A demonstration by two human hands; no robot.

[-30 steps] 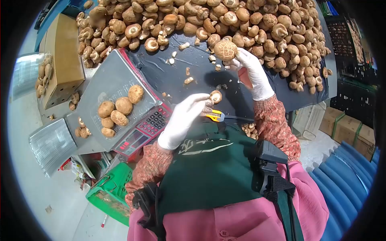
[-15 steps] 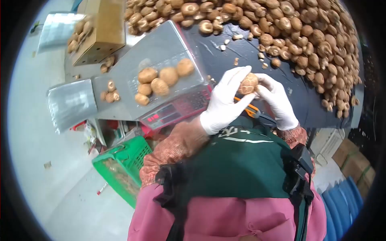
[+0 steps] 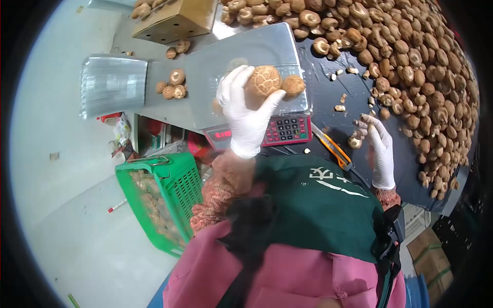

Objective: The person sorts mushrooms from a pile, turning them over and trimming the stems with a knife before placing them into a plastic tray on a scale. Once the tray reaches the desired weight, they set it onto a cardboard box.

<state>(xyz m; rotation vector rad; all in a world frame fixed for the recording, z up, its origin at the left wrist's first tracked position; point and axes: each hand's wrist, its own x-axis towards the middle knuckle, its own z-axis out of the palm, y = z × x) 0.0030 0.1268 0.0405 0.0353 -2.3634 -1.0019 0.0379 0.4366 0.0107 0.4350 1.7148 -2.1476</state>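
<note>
My left hand (image 3: pixel 240 110), in a white glove, is closed around a large shiitake mushroom (image 3: pixel 265 80) with a cracked brown cap, over the scale's platform (image 3: pixel 205 77). Right beside it lies a smaller mushroom (image 3: pixel 294 85); my hand hides most of the clear tray and the other mushrooms there. The scale's red front panel (image 3: pixel 285 130) carries a keypad and a lit display. My right hand (image 3: pixel 380 149), also gloved, is over the dark table with fingers apart and soiled fingertips. A small mushroom (image 3: pixel 355 142) sits beside those fingers.
A large heap of mushrooms (image 3: pixel 411 66) covers the back and right. An orange utility knife (image 3: pixel 333 146) lies near the table's front edge. To the left are stacked clear trays (image 3: pixel 114 84), several loose mushrooms (image 3: pixel 177 77) and a cardboard box (image 3: pixel 179 20). A green crate (image 3: pixel 154 205) stands below.
My left hand has carried the large mushroom left from between both hands to over the scale. My right hand has let go of it and moved apart, down to the right.
</note>
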